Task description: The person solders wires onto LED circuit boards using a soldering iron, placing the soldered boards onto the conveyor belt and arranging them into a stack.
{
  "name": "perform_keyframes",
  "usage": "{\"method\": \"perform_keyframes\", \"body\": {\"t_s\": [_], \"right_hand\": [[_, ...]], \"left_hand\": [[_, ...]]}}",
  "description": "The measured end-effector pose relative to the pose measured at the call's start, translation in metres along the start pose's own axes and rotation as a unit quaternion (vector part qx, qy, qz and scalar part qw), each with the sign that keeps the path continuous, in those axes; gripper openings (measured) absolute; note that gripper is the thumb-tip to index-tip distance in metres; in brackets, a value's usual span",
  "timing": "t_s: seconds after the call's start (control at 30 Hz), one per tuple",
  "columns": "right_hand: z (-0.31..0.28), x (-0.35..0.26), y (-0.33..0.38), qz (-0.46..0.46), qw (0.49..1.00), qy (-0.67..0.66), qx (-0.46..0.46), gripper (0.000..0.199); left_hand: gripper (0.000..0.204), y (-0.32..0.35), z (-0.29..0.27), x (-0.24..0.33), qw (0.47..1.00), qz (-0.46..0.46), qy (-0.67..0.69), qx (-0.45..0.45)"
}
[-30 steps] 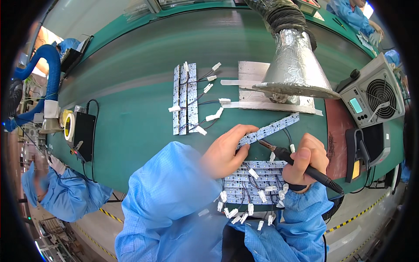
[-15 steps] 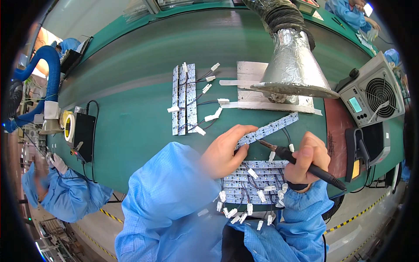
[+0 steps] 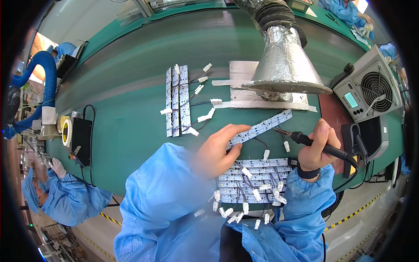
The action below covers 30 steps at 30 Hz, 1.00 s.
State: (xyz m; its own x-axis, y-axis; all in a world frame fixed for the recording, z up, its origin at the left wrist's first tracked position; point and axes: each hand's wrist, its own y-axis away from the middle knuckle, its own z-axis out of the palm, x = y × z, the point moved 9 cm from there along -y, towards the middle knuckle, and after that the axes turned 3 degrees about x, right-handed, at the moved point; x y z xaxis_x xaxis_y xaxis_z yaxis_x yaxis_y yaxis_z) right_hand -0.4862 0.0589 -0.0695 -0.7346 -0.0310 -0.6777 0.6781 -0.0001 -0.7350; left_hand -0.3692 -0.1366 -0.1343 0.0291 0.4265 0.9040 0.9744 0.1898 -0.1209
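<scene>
My left hand (image 3: 223,148) grips the lower left end of a white LED circuit board strip (image 3: 264,125), which slants up to the right above the green mat. Thin dark wires with white plug connectors (image 3: 266,154) hang from this strip. In my right hand (image 3: 320,146) is a soldering iron (image 3: 301,138), its fingers closed round the handle. The iron's tip lies close to the strip's lower edge; whether it touches cannot be made out. Below my hands, several more strips (image 3: 255,177) with wires and white connectors lie side by side near my body.
A few wired strips (image 3: 185,100) lie upright at the left. A foil-covered fume hood (image 3: 288,61) hangs over a taped board (image 3: 244,70). The grey soldering station (image 3: 369,89) and iron stand (image 3: 364,142) are at right. A black box (image 3: 81,137) stands left; co-workers sit beyond.
My right hand and the soldering iron have moved right, and the tip has shifted along the strip toward its far end. My left hand still holds the strip; the whole view has shifted slightly.
</scene>
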Motion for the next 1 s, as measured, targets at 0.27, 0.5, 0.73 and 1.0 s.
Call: {"method": "perform_keyframes", "body": {"t_s": [0.27, 0.5, 0.73, 1.0], "right_hand": [[0.0014, 0.002, 0.0011, 0.002, 1.0, 0.001, -0.01, 0.039], [0.0004, 0.0015, 0.0027, -0.001, 1.0, 0.016, -0.013, 0.03], [-0.0014, 0.0024, 0.0028, -0.005, 1.0, 0.026, -0.015, 0.025], [-0.0001, 0.003, 0.0023, -0.004, 0.999, 0.021, -0.025, 0.024]], "left_hand": [[0.038, -0.0031, 0.0008, 0.0023, 1.0, 0.005, 0.005, -0.002], [0.039, -0.0015, 0.001, 0.0022, 1.0, 0.005, -0.005, -0.002], [0.039, -0.0018, 0.0013, 0.0027, 1.0, -0.005, -0.012, -0.004], [0.038, -0.0019, 0.0018, 0.0005, 1.0, -0.003, -0.01, -0.006]]}}
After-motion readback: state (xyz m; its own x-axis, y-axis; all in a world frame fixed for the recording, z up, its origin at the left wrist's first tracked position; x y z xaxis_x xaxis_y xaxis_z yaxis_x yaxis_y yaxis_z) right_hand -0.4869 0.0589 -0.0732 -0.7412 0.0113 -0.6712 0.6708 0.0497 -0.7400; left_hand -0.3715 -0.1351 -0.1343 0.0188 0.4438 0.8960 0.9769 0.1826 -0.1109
